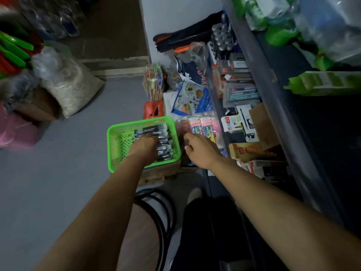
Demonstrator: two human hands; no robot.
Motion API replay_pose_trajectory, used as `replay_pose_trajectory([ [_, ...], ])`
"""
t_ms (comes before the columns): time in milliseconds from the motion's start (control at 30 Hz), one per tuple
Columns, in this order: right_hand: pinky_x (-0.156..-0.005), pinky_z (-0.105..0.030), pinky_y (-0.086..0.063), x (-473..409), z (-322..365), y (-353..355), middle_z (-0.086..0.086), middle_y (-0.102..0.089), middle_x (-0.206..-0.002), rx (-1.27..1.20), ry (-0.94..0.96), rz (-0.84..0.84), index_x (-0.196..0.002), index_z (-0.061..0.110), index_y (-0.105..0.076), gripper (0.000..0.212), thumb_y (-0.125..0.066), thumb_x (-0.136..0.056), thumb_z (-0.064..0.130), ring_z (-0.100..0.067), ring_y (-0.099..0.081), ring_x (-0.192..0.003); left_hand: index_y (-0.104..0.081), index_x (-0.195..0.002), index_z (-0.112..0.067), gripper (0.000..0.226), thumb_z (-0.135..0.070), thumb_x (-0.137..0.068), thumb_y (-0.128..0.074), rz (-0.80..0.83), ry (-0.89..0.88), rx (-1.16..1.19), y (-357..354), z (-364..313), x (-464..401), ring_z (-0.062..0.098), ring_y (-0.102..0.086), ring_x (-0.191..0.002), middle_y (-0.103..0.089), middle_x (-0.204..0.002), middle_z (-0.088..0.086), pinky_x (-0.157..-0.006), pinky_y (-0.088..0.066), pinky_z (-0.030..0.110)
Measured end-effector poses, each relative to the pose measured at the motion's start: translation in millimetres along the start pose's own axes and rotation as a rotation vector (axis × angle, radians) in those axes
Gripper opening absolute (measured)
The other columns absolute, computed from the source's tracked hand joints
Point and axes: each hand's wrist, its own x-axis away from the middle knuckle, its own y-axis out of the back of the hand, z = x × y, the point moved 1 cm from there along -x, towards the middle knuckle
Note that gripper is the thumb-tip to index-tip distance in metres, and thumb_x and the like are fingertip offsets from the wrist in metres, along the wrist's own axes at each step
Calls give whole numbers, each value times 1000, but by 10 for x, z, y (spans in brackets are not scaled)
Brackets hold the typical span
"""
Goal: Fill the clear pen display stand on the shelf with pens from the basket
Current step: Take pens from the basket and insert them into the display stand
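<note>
- Risk: the left hand (145, 147) reached into the green perforated plastic basket (115, 151), fingers buried among the black-and-clear pens (163, 143); a loose scoop could spill pens over the low rim onto the grey floor (58, 182).
- Risk: the basket sat on a worn cardboard box (162, 172), which looked likely to tip under a hard press.
- Left hand lay on the pile; whether it gripped any pen, cannot tell.
- Right hand (199, 148) hung just right of the basket, fingers loosely curled, holding nothing visible.
- The clear pen display stand could not be picked out on the cluttered shelf (273, 106).
</note>
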Motion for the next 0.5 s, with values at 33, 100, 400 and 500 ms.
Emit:
replay_pose_trajectory([
  [33,-70,-35,-49,-80,-29,-27,-12,-62,-109,-2,3,7,-116,9,-54,22,-49,-95,15,-32,-60,-96,-55,-126,-14,42,-16,-85,-57,15,5,-1,-45,23,-82,33,-50,-121,-50,-133,14,-95,-44,38],
  [100,-67,-32,-46,-267,-104,-94,-11,-63,-110,-3,19,16,-118,9,-54,24,-49,-95,15,-30,-60,-96,-54,-127,-14,44,-15,-84,-59,45,19,3,-157,78,-278,33,-49,-122,-50,-133,14,-97,-44,39],
  [400,-69,-31,-45,-976,-435,-386,-11,-65,-108,-14,75,48,-119,7,-55,26,-50,-94,12,-28,-62,-97,-32,-140,-9,77,-11,-74,-70,85,108,-59,-500,314,-1042,34,-35,-128,-35,-141,14,-103,-38,45],
  [500,-74,-36,-51,-1093,-519,-436,-7,-63,-111,-23,62,57,-117,10,-56,24,-51,-94,14,-26,-61,-96,-29,-141,-6,79,-15,-74,-71,73,139,-55,-595,411,-1205,36,-37,-127,-34,-141,16,-102,-37,45],
])
